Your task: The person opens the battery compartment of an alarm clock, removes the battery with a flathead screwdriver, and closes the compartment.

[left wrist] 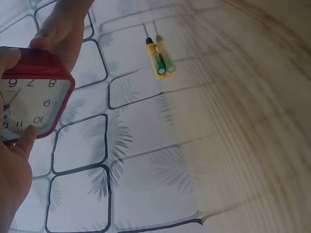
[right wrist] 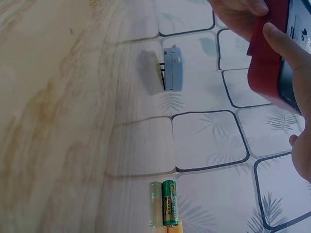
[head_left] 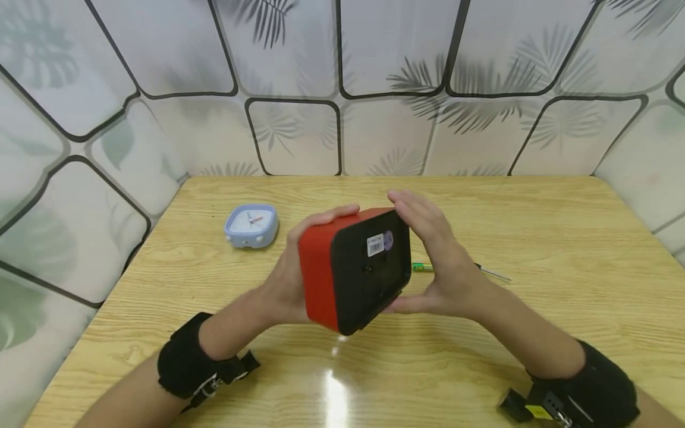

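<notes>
A red table clock (head_left: 319, 279) is held up over the table between both hands, its black back with a white barcode label turned toward the head camera. My left hand (head_left: 291, 270) grips its left side, fingers over the top. My right hand (head_left: 446, 267) spans the right end, fingertips at the upper edge and thumb at the lower one. In the left wrist view the white numbered dial (left wrist: 34, 102) shows. A thin red flap (right wrist: 257, 36) juts from the casing near a thumb in the right wrist view.
A light blue alarm clock (head_left: 251, 226) stands at the left of the wooden table (head_left: 556, 238). Behind my right hand lie a green battery (right wrist: 170, 201) and a screwdriver (left wrist: 150, 46) with a yellow handle. A patterned wall covering (head_left: 299, 137) rises along the table's back edge.
</notes>
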Motion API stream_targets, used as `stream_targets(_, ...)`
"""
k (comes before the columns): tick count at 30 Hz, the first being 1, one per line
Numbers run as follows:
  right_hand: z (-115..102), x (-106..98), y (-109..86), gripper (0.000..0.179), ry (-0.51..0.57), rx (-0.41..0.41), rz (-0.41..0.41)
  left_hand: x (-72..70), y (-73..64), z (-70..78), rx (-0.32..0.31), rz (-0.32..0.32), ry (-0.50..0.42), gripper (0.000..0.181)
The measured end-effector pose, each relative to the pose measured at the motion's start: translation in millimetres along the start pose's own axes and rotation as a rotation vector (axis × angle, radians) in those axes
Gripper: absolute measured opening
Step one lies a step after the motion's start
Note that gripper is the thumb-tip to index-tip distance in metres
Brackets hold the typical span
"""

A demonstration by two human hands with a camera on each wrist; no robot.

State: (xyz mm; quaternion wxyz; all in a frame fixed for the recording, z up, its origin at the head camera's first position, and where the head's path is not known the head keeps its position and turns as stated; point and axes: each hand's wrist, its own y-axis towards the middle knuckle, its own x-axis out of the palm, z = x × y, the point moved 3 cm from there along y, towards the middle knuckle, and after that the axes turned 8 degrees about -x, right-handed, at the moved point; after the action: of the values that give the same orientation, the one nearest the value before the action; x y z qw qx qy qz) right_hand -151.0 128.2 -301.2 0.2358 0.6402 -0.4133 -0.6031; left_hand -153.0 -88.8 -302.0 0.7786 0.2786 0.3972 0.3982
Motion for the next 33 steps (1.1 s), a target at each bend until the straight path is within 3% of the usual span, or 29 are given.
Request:
stream_targets(4, -0.9, -1.3, -0.3, 0.112, 0.050, -0.004, 0.021, 1.1, -0.4, 1.2, -0.027, -0.015, -0.105, 0.108)
stream_targets(8, -2.3, -3.4, -0.4, 0.110, 0.055, -0.026, 0.109, 1.2, -0.8, 2.2, -0.097, -0.055, -0.160, 0.111)
stream_targets(13, -2.1, -3.7, -2.5, 0.108, 0.015, -0.022, 0.160, 0.6, 0.2, 1.7, -0.197, -0.074, -0.182, 0.120)
stream_targets(22, -0.8, -3.9, -2.4, 0.102, -0.085, -0.027, 0.191, -3.6, -1.8, -1.8, -0.267, -0.050, -0.191, 0.125)
stream_targets(29, 0.2, -4.8, -2.9, 0.098, -0.126, -0.009, 0.162, -6.6, -3.5, -2.3, -0.337, -0.052, -0.482, 0.107)
stream_targets(33, 0.8, -4.3, -3.0, 0.095, -0.153, -0.013, 0.150, -8.8, -4.5, -4.5, -0.393, -0.029, -0.540, 0.096)
